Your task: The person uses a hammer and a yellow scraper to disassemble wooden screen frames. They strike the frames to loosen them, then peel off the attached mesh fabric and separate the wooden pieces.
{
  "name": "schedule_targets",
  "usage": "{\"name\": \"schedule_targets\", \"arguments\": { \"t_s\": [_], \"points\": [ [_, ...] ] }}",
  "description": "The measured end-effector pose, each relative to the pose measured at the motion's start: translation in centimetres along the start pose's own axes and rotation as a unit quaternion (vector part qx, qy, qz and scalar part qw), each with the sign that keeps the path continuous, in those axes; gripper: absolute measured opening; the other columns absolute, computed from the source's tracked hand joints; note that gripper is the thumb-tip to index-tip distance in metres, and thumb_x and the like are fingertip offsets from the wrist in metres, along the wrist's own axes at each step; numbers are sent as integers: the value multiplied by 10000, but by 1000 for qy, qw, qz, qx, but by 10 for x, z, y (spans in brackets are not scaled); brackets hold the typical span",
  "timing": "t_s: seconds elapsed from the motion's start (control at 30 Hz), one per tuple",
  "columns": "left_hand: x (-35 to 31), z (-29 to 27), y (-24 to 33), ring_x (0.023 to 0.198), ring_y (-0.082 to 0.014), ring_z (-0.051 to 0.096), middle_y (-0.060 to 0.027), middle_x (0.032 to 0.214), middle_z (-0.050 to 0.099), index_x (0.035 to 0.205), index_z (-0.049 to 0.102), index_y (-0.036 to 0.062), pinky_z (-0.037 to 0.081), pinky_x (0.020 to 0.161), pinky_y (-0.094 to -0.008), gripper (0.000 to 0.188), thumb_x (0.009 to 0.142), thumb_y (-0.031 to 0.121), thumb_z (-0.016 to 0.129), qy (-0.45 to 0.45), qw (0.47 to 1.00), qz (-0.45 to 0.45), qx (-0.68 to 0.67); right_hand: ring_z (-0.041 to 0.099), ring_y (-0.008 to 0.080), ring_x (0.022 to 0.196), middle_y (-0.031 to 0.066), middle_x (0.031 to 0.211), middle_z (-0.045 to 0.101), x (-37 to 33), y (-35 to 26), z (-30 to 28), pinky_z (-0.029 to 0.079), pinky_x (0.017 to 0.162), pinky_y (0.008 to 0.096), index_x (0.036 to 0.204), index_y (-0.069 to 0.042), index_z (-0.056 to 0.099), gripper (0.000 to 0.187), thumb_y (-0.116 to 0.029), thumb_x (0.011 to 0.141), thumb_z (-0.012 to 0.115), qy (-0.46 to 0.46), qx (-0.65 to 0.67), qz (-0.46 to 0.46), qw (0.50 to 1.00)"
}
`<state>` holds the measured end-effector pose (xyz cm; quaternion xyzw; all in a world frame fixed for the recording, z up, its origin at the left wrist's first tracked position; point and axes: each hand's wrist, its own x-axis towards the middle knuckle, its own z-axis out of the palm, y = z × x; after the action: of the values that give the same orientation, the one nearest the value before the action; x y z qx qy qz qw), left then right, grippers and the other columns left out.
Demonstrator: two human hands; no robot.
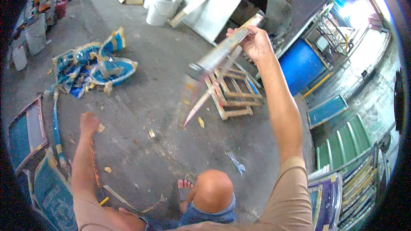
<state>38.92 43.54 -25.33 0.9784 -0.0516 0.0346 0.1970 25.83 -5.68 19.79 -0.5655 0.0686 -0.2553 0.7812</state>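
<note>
Raised at the upper right, my right hand grips the top end of a screen-printing frame. The frame is tilted and seen nearly edge-on, with pale, stained bars; its lower corner is smeared by motion. Low over the floor on the left, my left hand is closed, its fingers mostly hidden. A small tan scrap shows right beside it, and I cannot tell whether the hand holds it. Beyond lies a heap of crumpled blue mesh edged with tan tape.
Bare wooden frames lie past the held frame. Blue mesh frames rest at the left; more frames stack at the lower right. A blue drum and white buckets stand farther off. Tape scraps litter the grey floor.
</note>
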Motion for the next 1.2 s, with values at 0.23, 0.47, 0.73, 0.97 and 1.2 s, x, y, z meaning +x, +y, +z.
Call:
{"name": "schedule_targets", "arguments": {
  "t_s": [0.23,0.47,0.73,0.97,1.2],
  "points": [
    [-24,-34,71,878,-404,700,-255,966,701,1227,617,-24,553,820,-488,442,798,83,625,-128,949,-131,-259,692,275,981,140,1017,684,-6,43,20,614,926,433,1053,21,611,228,-139,925,711,-13,26,-77,997],
    [13,25,-36,800,-308,737,-223,883,726,909,744,-10,583,757,-432,213,806,169,692,-128,990,11,-58,674,258,1004,142,1125,624,0,97,24,652,869,426,1144,42,513,389,-100,881,762,50,119,-81,988],
    [-5,40,-6,921,-402,695,-222,945,716,904,736,-3,554,805,-478,327,875,304,626,-134,990,32,8,665,278,1012,156,1072,649,12,131,-74,629,895,440,1052,41,580,324,-209,914,735,104,55,-47,992],
    [-10,32,-56,1029,-451,661,-267,1059,697,1022,716,-38,524,893,-512,574,943,494,514,-89,993,-58,45,679,290,997,153,1040,663,24,104,-50,608,943,446,1018,7,589,245,-181,926,715,27,67,-54,996],
    [-26,-2,-14,1019,-442,673,-240,1049,713,1025,738,13,522,891,-533,583,931,539,506,-44,990,-131,21,655,251,1000,100,1028,678,-54,48,-144,536,952,448,1073,-84,629,180,-229,969,657,4,84,-42,996]
  ]
}}
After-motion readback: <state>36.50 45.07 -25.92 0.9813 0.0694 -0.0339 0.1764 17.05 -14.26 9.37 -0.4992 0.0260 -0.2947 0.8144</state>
